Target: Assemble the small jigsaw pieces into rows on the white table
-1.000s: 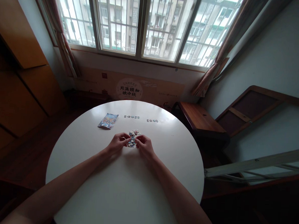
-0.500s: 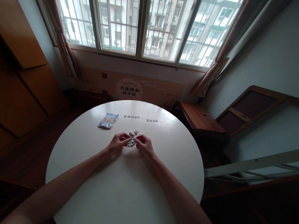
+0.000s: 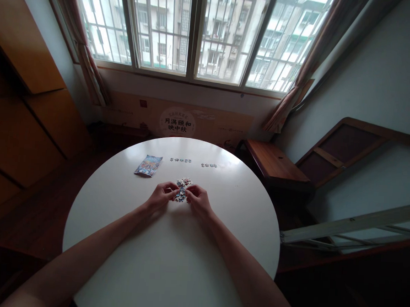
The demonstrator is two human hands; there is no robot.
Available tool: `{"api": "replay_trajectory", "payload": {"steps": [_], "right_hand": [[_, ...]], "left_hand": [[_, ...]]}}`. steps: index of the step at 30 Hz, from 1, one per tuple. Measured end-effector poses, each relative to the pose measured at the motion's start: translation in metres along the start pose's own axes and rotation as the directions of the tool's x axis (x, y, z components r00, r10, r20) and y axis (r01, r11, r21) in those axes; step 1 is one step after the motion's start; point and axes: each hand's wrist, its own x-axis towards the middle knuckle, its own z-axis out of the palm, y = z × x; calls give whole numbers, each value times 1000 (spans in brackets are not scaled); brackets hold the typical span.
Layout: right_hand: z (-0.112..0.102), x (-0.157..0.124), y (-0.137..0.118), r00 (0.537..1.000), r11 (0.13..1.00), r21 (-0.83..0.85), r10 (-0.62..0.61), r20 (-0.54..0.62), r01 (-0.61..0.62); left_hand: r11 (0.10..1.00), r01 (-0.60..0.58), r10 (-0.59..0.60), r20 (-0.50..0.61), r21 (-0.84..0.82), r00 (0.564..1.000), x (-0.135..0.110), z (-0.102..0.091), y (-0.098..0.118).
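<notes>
A round, white, glossy surface [image 3: 164,266] fills the middle of the view. Beyond its 12 o'clock edge, below the window, runs a tan printed panel [image 3: 223,122]; its pale disc carries dark characters [image 3: 177,124] in 2 lines, 月满颐和 over 映中秋, while the smaller lettering around them is too faint to read. 2 bare forearms reach inward, the left from 7 o'clock, the right from 5 o'clock. The left grip [image 3: 164,193] and right grip [image 3: 196,196] face each other, wrists low, fingers curled, thumbs drawn in; both look narrow, though whether either pinches a piece cannot be told. A blue, many-coloured packet [image 3: 148,166] lies flat at 10 o'clock from the hands, its print too small to read. Between the fingertips, on the surface, sits a pile of puzzle pieces [image 3: 182,187], mixed white, blue and dark with some reddish bits. At 12 o'clock from it is a row of about 5 pieces [image 3: 181,160]; between 1 and 2 o'clock, a row of about 4 pieces [image 3: 209,165].
</notes>
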Motion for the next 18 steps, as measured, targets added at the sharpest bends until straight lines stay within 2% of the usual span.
{"api": "replay_trajectory", "payload": {"steps": [18], "right_hand": [[1, 0, -1, 1000, 1000, 11, 12, -14, -11]], "left_hand": [[1000, -29, 29, 8, 10, 1000, 1, -1, -5]]}}
